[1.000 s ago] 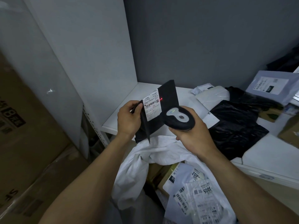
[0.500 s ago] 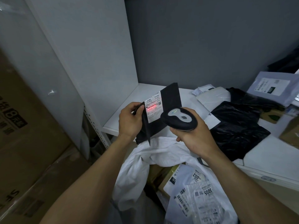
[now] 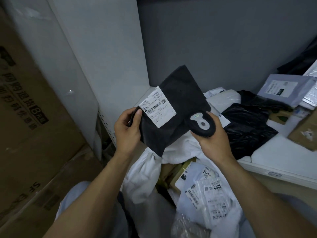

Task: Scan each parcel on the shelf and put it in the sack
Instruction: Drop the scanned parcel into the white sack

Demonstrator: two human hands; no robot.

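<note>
My left hand (image 3: 127, 129) pinches the left edge of a flat black parcel (image 3: 180, 100) with a white shipping label (image 3: 157, 107), held upright over the open white sack (image 3: 145, 172). My right hand (image 3: 211, 140) grips a black and grey handheld scanner (image 3: 201, 123) just right of the parcel's lower corner, its face turned up. No red scan light shows on the label. Several labelled parcels (image 3: 211, 191) lie inside the sack.
The white shelf (image 3: 283, 155) at the right holds a black plastic bag (image 3: 247, 127), a grey mailer (image 3: 283, 88), white parcels (image 3: 223, 98) and a cardboard box (image 3: 305, 131). Large brown cartons (image 3: 34, 117) stand at the left beside a white shelf side panel (image 3: 103, 57).
The red scan light on the label has gone out. The parcel has turned to face me more flatly, and the scanner has dropped a little to the right of it.
</note>
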